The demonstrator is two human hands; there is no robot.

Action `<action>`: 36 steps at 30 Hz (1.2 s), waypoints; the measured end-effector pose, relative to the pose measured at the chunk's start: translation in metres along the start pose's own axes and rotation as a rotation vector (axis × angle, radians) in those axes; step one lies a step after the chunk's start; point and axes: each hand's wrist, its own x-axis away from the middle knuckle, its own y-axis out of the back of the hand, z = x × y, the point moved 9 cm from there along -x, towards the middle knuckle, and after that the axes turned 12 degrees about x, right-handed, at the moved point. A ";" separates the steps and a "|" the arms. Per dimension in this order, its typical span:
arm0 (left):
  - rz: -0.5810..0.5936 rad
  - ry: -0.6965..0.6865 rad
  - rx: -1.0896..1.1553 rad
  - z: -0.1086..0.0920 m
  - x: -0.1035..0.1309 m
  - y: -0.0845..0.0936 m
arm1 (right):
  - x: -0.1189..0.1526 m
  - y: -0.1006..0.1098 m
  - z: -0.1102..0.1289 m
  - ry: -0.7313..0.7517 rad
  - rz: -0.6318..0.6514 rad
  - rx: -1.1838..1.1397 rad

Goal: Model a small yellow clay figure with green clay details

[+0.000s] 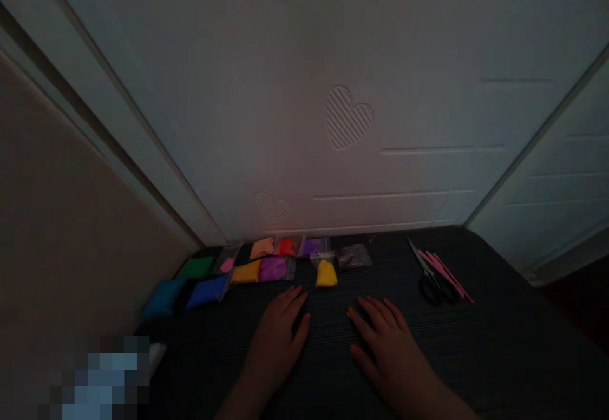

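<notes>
My left hand (284,325) lies palm down on the dark table, fingers stretched out and holding nothing. Flat on the table to its right is my right hand (380,337), with fingers spread. A tiny yellow speck (349,313) shows at the right index fingertip; whether it sticks to the finger or lies beneath it I cannot tell. Just beyond the gap between my hands is a small clear bag with a yellow lump (326,274), likely modelling clay. Behind it lies a clear bag with dark contents (353,256). Purple (273,269) and orange (245,272) bags are nearest beyond my left fingers.
Along the back left lie more bags: green (197,268), teal (163,297), blue (208,291), pink (227,264), peach (262,247), red (288,246) and violet (314,247). Black-handled scissors (431,283) and pink flat tools (445,271) lie at right. A white panel (304,90) rises behind the table.
</notes>
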 end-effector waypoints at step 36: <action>0.120 0.360 -0.256 -0.014 -0.049 0.004 | 0.002 0.001 0.010 0.063 -0.028 0.050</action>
